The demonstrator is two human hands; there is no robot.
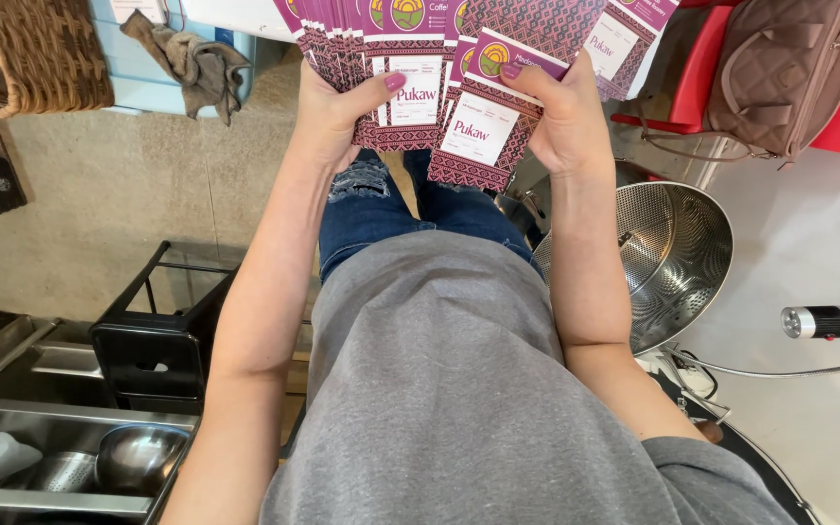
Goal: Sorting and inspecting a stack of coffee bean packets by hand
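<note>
A person is holding a fanned stack of purple patterned packets [381, 58] out in front of the body, above the knees in torn blue jeans [371, 209]. The left hand [328, 112] is clamping the thicker fan, thumb pressed across the top packet; the right hand [561, 117] is gripping a smaller bunch [483, 126], fingers [522, 76] curled over its upper edge. The slick packets look liable to slide apart and spill to the concrete floor [99, 214] if either thumb eases. Right of the packets, a perforated steel drum [673, 262] is standing open beneath a brown bag [789, 68]. Left of them are a wicker basket [31, 49], a black stool [148, 345] and steel bowls [133, 457].
</note>
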